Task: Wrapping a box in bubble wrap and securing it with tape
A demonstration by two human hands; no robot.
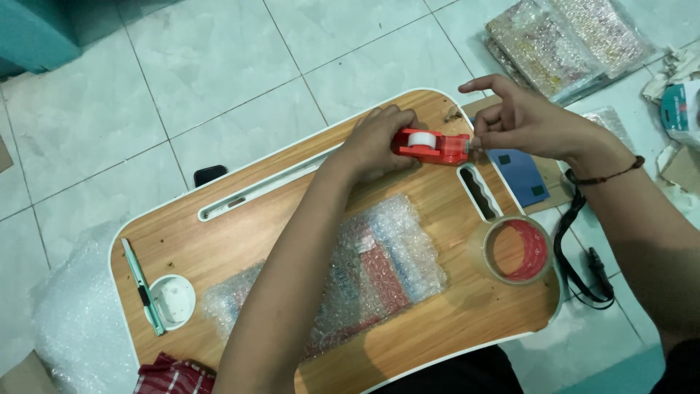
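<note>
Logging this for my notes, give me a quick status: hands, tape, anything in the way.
Left hand holds red tape dispenser. Right hand pinches at its end. Bubble-wrapped packet beneath the left forearm.

Wooden lap table (219,241) with white rim, set on pale tiled floor (240,66). On its top: bubble-wrapped parcel (364,270) at centre, tape roll (514,250) at right edge, red tape dispenser (432,146) near far edge, green cutter (142,286) beside round white cup recess (172,300) at left. On floor: wrapped packets (561,40), black strap (576,255), loose bubble wrap (69,321).
</note>
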